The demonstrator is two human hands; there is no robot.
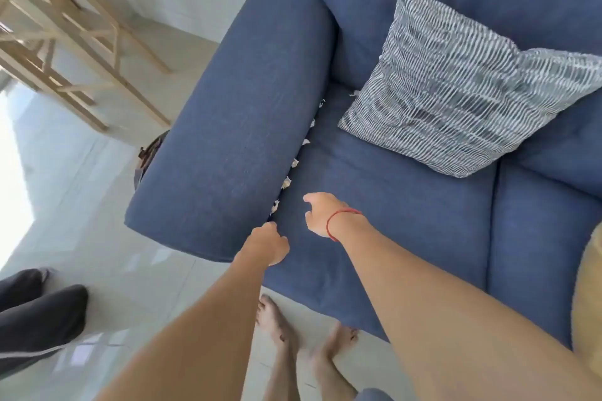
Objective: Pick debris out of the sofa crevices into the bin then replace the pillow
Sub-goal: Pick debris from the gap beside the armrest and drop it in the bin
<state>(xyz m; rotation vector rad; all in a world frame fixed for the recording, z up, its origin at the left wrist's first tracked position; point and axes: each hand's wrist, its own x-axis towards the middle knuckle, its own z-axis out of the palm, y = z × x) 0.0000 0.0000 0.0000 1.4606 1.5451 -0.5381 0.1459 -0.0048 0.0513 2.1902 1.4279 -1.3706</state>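
A blue sofa [391, 212] fills the middle and right of the view. Several white scraps of debris [286, 182] sit in the crevice between the armrest [234, 120] and the seat cushion. A blue and white striped pillow [456, 85] leans against the backrest. My left hand [268, 242] is at the near end of the crevice with its fingers curled; I cannot see anything in it. My right hand [322, 213], with a red string on the wrist, hovers over the seat just right of the crevice, its fingers bent downward and holding nothing visible.
A dark bin-like object [148, 153] peeks out behind the armrest on the floor. A light wooden frame [65, 42] stands at the upper left. Another person's dark trouser legs [35, 312] are at the lower left. My bare feet [303, 335] stand on pale tiles.
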